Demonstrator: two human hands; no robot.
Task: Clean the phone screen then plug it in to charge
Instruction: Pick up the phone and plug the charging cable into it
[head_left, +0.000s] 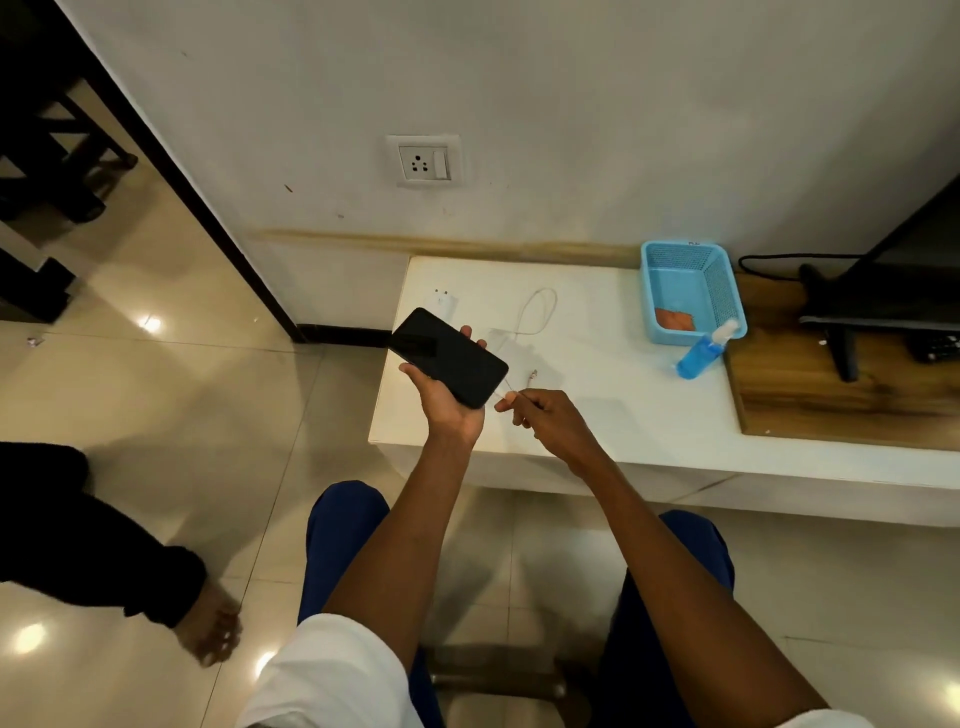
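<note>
Above the tabletop (571, 415), the phone (449, 356) is gripped by the left hand (441, 395), the charging cable (524, 332) pinched by the right hand (545, 415); its small plug could be misaligned and slip.

One phone (449, 356), one cable (535, 312), one basket (727, 291), one spray bottle (701, 353), two hands (441, 400)

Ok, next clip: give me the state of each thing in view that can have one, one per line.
phone: screen dark, held in left hand, not plugged in
cable: white, loose on the table, pinched near one end by right hand
charger adapter: lying on table, not in socket
wall socket: nothing plugged in
spray bottle: leaning against blue basket
cloth: in basket
</note>
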